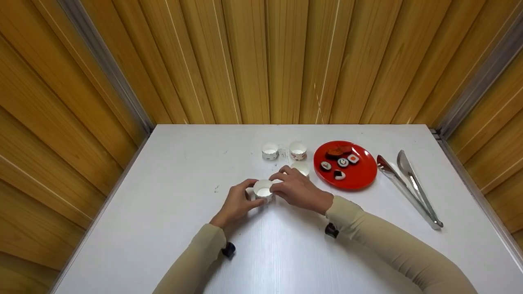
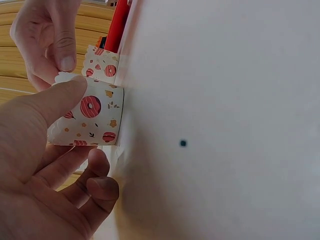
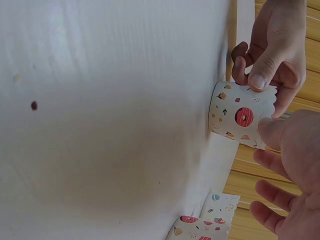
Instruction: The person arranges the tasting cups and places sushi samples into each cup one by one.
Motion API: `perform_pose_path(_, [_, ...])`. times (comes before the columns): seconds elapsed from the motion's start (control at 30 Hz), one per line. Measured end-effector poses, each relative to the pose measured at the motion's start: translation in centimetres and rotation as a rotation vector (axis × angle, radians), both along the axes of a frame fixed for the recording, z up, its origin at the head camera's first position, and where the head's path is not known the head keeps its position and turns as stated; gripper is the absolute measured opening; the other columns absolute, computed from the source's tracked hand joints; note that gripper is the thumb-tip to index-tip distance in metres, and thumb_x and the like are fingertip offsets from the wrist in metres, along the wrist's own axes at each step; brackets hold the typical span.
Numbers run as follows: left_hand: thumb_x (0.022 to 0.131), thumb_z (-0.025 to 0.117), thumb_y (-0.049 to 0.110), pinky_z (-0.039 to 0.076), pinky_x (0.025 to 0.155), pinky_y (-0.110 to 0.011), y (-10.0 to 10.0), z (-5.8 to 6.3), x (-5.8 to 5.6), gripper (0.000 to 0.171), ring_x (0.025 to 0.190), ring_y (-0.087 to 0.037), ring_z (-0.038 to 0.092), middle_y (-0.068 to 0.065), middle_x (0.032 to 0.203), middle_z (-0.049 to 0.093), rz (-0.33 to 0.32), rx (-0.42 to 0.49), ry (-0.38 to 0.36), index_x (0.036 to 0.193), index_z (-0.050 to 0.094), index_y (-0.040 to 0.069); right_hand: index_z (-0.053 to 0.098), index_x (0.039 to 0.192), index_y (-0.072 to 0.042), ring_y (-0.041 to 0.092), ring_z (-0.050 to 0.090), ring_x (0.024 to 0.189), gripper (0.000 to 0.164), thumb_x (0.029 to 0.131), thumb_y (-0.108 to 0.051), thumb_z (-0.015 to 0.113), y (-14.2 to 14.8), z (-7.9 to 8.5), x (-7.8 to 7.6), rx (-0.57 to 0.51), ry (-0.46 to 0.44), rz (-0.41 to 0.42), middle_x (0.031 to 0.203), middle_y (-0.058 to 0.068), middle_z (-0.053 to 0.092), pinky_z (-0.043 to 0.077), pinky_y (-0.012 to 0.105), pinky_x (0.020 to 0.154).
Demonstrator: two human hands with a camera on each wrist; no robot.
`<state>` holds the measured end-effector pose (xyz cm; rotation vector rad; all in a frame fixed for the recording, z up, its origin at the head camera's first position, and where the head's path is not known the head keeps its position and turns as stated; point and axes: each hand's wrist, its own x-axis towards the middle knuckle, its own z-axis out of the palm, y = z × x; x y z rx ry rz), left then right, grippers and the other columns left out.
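A white paper baking cup [image 1: 263,192] stands on the table between the two hands. Red doughnut prints and a scalloped rim show on this cup [image 2: 100,120] in the left wrist view. The left hand [image 1: 238,199] grips its side, thumb in front and fingers behind. At the rim, the right hand [image 1: 300,192] pinches the cup's right edge with thumb and fingertips; its other fingers [image 3: 272,195] are spread apart. Partly hidden behind the right hand is another cup [image 1: 301,167]. Two more, a left cup [image 1: 270,152] and a right cup [image 1: 298,152], stand farther back.
To the right lies a red plate [image 1: 359,179] with several small sushi pieces, among them a rice ball [image 1: 339,174] and an orange piece [image 1: 336,152]. Metal tongs [image 1: 416,196] lie spread beside the plate. Wood-patterned walls [image 1: 253,61] border the white table [image 1: 171,171].
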<state>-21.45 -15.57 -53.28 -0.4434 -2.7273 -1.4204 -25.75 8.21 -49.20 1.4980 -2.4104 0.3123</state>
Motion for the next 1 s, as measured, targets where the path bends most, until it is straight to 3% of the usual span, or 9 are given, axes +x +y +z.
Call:
perform_pose_path(0.73, [0.085,0.086,0.02,0.047,0.075,-0.028,0.13,0.0,0.07,0.051,0.089,-0.016,0.059,-0.008,0.126,0.069,0.016,-0.001,-0.019,0.131,0.065,0.011,0.08,0.103,-0.021,0.029,0.057,0.108,0.012,0.095,-0.014,0.075,0.03,0.36,0.09,0.018,-0.029,-0.008,0.121,0.004,0.072,0.047,0.043,0.09])
perform_pose_path(1.0, [0.086,0.086,0.02,0.046,0.068,-0.027,-0.03,0.08,0.03,0.053,0.077,-0.016,0.057,-0.01,0.126,0.069,-0.002,0.001,-0.014,0.133,0.064,0.009,0.079,0.1,-0.02,0.029,0.058,0.106,0.012,0.094,-0.012,0.074,0.0,0.62,-0.02,-0.005,-0.011,0.005,0.12,0.005,0.072,0.048,0.043,0.087])
